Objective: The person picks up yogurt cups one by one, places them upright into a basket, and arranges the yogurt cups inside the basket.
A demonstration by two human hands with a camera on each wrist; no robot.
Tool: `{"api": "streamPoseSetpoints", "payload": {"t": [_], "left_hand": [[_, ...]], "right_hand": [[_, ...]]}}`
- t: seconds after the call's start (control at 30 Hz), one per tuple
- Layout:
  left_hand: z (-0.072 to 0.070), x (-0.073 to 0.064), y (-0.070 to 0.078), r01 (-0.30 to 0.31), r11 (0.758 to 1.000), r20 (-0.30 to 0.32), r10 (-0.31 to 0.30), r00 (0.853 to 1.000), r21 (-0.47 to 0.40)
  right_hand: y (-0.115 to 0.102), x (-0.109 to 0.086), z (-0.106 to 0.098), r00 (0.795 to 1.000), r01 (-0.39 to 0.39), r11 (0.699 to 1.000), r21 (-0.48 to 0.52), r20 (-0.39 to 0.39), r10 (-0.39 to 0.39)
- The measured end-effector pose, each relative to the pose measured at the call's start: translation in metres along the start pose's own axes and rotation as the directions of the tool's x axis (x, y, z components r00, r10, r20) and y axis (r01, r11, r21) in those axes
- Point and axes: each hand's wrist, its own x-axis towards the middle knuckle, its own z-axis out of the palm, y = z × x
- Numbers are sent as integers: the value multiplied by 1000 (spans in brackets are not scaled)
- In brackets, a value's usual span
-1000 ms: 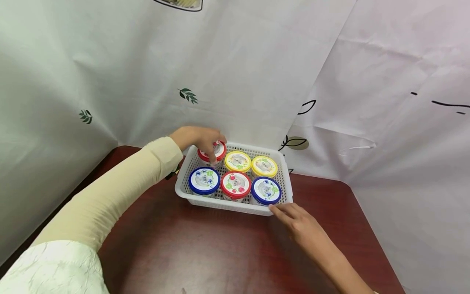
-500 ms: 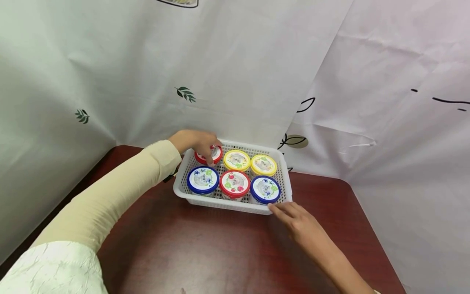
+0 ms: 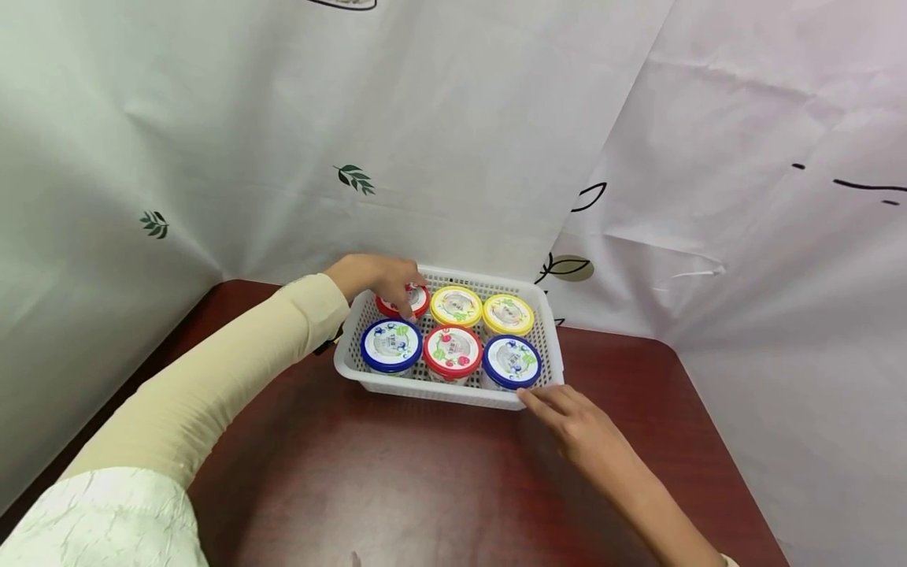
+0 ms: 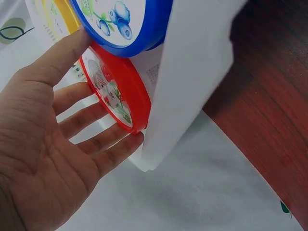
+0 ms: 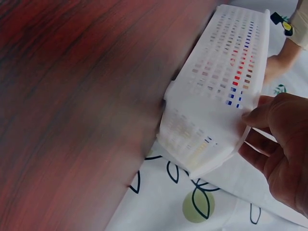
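In the head view, a white perforated plastic basket point(image 3: 432, 391) holds several clear tubs with fruit-printed lids. My left hand point(image 3: 383, 276) reaches over the back left corner and holds a red-lidded tub point(image 3: 414, 299) by its rim. In the left wrist view, the thumb and fingertips touch the edge of the red lid point(image 4: 137, 91), beside a blue-lidded tub point(image 4: 156, 24). My right hand point(image 3: 581, 425) pinches the basket's front right corner. In the right wrist view its thumb point(image 5: 255, 118) lies on the outer wall and the other fingers pass behind the rim.
In front stand a blue-lidded tub point(image 3: 392, 345), a red-lidded one point(image 3: 452, 350) and another blue one point(image 3: 512, 361). Two yellow-lidded tubs point(image 3: 457, 305) stand behind. The basket rests on a dark red wooden table point(image 3: 397, 472), close to a white printed cloth point(image 3: 468, 157) hanging behind.
The left hand has come down slightly, and the back left red-lidded tub now sits lower in the basket. The right hand stays at its corner. The head view has shifted a little.
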Motion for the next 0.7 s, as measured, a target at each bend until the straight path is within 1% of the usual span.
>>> {"api": "streamPoseSetpoints", "payload": {"t": [0.2, 0.3, 0.53, 0.7], "left_hand": [[3, -3, 1, -7, 1000, -19, 7, 1000, -13], [5, -1, 1, -10, 1000, -20, 10, 1000, -19], [10, 1, 0, 10, 999, -5, -10, 1000, -37], [10, -1, -2, 21, 999, -2, -21, 1000, -40]], "right_hand": [[0, 1, -1, 1000, 5, 1000, -4, -3, -5], [0, 0, -1, 1000, 10, 1000, -8, -4, -10], [0, -2, -2, 1000, 16, 1000, -16, 5, -16], [-1, -1, -2, 1000, 15, 1000, -21, 5, -15]]}}
